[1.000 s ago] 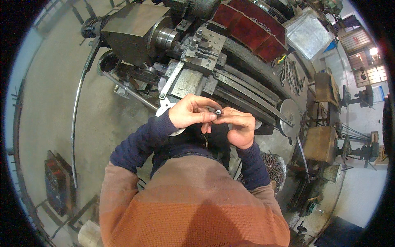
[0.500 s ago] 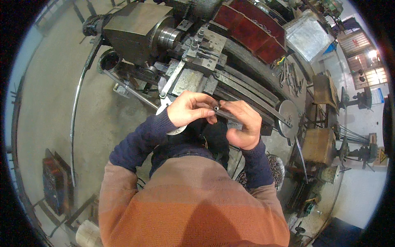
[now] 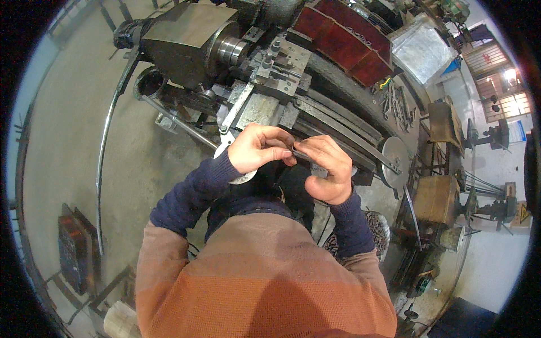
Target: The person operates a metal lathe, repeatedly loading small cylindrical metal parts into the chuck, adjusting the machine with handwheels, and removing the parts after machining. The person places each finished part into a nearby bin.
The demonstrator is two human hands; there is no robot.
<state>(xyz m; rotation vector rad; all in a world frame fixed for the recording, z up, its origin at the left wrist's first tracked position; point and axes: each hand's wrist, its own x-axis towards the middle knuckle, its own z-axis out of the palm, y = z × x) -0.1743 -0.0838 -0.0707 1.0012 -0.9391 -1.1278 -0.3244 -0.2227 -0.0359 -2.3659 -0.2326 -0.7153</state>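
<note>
In front of my body, both hands meet over the near side of a metal lathe. Between the thumb and fingers of my left hand [image 3: 256,149] is a small dark metal tube [image 3: 293,148], its hollow end partly covered by fingertips. From the other side my right hand [image 3: 329,169] brings its bent fingertips against the same tube; where its thumb tip lies is hidden. Beyond my hands stands the lathe's tool post [image 3: 282,70]. To its left is the shiny chuck [image 3: 232,52]. A round white handwheel [image 3: 243,176] shows partly under my left wrist.
A red metal tray [image 3: 344,42] sits behind the lathe bed, with several wrenches [image 3: 397,107] to its right. A round disc [image 3: 393,162] is at the bed's right end. On the left a long bent metal bar [image 3: 101,169] runs above the floor, near a dark box [image 3: 78,250].
My right hand has shifted slightly left and its fingers have bent further over the tube. The tube's open end is now more covered. My left hand stays almost in place.
</note>
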